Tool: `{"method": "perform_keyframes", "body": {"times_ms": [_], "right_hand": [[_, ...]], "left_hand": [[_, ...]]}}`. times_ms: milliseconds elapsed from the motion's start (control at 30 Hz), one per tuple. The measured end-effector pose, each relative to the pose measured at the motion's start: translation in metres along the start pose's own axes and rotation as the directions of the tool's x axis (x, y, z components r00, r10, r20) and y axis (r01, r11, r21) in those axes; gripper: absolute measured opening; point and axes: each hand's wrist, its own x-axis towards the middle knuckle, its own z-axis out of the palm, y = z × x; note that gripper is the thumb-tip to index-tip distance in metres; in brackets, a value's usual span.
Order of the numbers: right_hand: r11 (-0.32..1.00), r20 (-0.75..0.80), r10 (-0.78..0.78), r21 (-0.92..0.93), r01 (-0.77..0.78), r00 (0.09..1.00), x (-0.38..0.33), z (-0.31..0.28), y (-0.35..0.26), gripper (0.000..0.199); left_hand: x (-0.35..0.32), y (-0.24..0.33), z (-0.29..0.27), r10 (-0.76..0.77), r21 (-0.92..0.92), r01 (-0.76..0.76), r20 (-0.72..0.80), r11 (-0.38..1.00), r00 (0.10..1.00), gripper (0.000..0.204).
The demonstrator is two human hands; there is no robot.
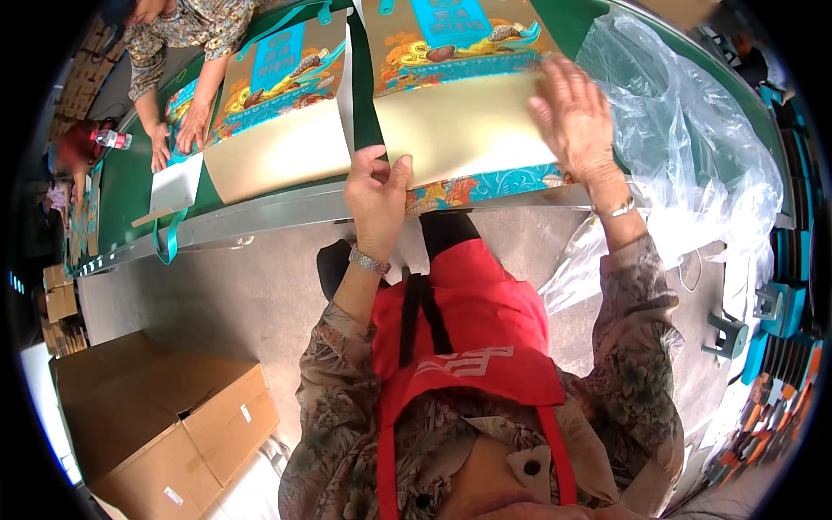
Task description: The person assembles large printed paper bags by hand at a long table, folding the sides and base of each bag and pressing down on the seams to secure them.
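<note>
A gold paper bag (459,121) with a blue and floral print lies flat on the green table in front of me, its patterned bottom strip along the near edge. My left hand (379,204) is closed at the bag's near left edge, thumb on top and fingers curled at the side. My right hand (576,121) lies with stretched fingers on the bag's right side. Left of it rests a second gold bag (277,152) of like print, its white side edge raised.
Clear plastic sheeting (663,130) is heaped on the table's right end and hangs down. Across the table a co-worker's hands (192,130) press on another bag beside a white panel (176,186). A bottle (113,139) stands far left; an open cardboard box (165,416) sits lower left.
</note>
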Motion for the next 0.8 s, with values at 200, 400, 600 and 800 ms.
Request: {"method": "perform_keyframes", "body": {"times_ms": [200, 400, 600, 800], "right_hand": [[0.987, 0.291, -0.135, 0.127, 0.102, 0.947, -0.041, 0.027, -0.058, 0.079], [0.986, 0.311, -0.136, 0.137, 0.097, 0.941, -0.040, 0.025, -0.054, 0.082], [0.993, 0.339, 0.078, 0.059, -0.104, 0.938, -0.060, 0.021, -0.003, 0.085], [0.919, 0.247, 0.333, 0.134, -0.372, 0.910, -0.044, 0.004, 0.013, 0.093]], "left_hand": [[-0.007, 0.024, 0.002, 0.154, 0.572, -0.151, 0.045, 0.806, 0.987, 0.053], [-0.010, 0.022, 0.043, 0.325, 0.626, -0.697, 0.617, 0.350, 0.717, 0.087], [-0.008, 0.007, 0.045, 0.273, 0.578, -0.736, 0.689, 0.351, 0.671, 0.086], [0.001, 0.014, 0.041, 0.332, 0.569, -0.739, 0.662, 0.361, 0.672, 0.077]]}}
